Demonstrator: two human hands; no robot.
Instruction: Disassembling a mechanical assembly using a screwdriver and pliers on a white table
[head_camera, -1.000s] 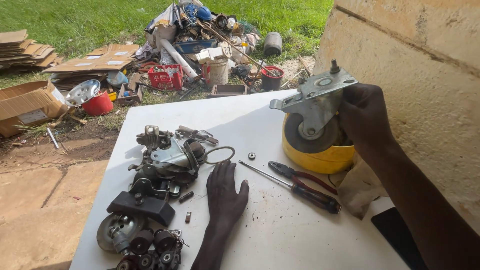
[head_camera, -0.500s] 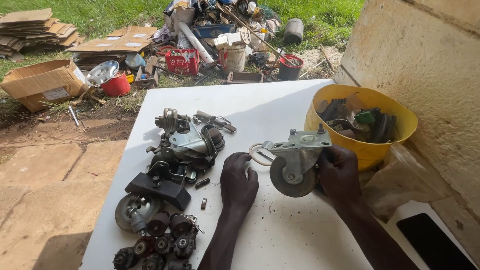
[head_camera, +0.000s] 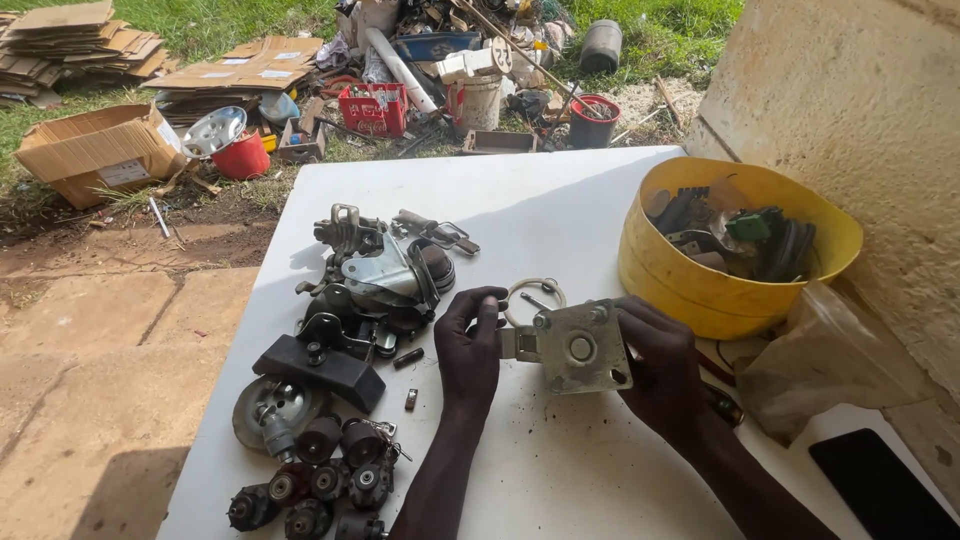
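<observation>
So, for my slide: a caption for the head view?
Both hands hold a caster plate over a white table.

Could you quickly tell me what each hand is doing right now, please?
Left hand: closed on the left edge of the square grey metal caster plate.
Right hand: gripping the plate's right side.

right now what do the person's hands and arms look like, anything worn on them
Both are bare: the left hand and right hand wear no gloves, and no rings show. The forearms are uncovered down to the bottom edge of the picture, with no sleeve, watch or bracelet in view. The fingers look long and slim, with short nails. Anything worn higher up the arms is out of view.
</observation>
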